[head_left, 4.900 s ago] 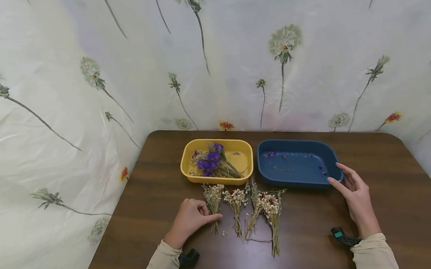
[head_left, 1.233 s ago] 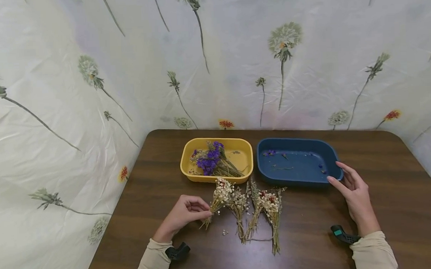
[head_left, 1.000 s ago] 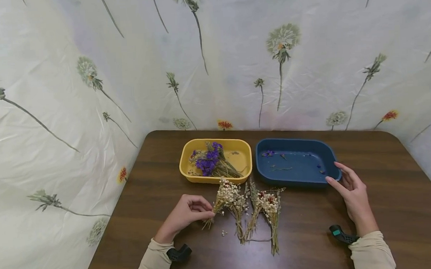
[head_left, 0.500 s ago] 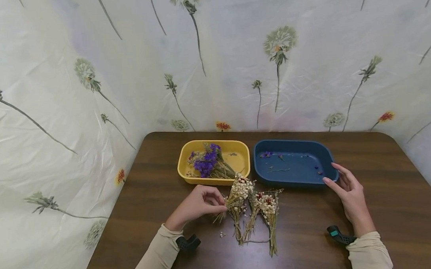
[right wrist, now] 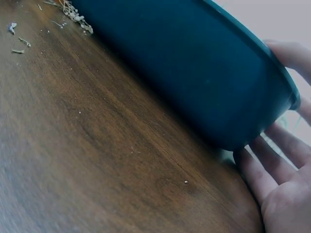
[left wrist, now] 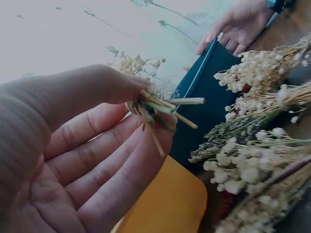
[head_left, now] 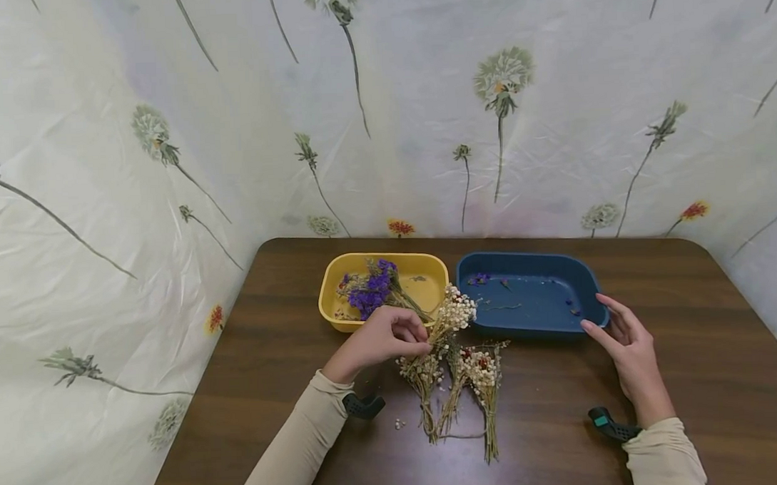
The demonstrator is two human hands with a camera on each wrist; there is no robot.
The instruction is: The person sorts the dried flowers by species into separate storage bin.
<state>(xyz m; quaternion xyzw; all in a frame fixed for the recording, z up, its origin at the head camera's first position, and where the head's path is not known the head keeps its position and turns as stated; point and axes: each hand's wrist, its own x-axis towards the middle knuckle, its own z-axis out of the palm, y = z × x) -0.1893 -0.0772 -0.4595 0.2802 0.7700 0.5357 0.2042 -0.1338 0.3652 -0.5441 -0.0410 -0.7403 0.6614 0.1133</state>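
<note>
My left hand [head_left: 392,339] pinches a bunch of dried white flowers [head_left: 454,311] by its stems, between thumb and fingertips. In the left wrist view, cut stem ends [left wrist: 187,102] stick out past the fingers. The bunch is raised by the yellow tray's front right corner, its heads overlapping the blue tray's edge. My right hand [head_left: 633,352] holds the near right corner of the blue tray [head_left: 533,327], with thumb and fingers spread around it. Inside that tray are loose purple petals [head_left: 480,278] and stem bits.
The yellow tray [head_left: 329,312] holds a purple-flowered bunch [head_left: 371,293]. More dried bunches [head_left: 486,389] lie on the table in front of the trays, with a twine strand [head_left: 462,436] beside them. Small white flower bits [head_left: 399,423] lie nearby. A flower-printed curtain [head_left: 391,128] hangs behind.
My left hand has picked up the leftmost bunch from the table and carried it up and right toward the blue tray. The right hand stays at the tray's corner.
</note>
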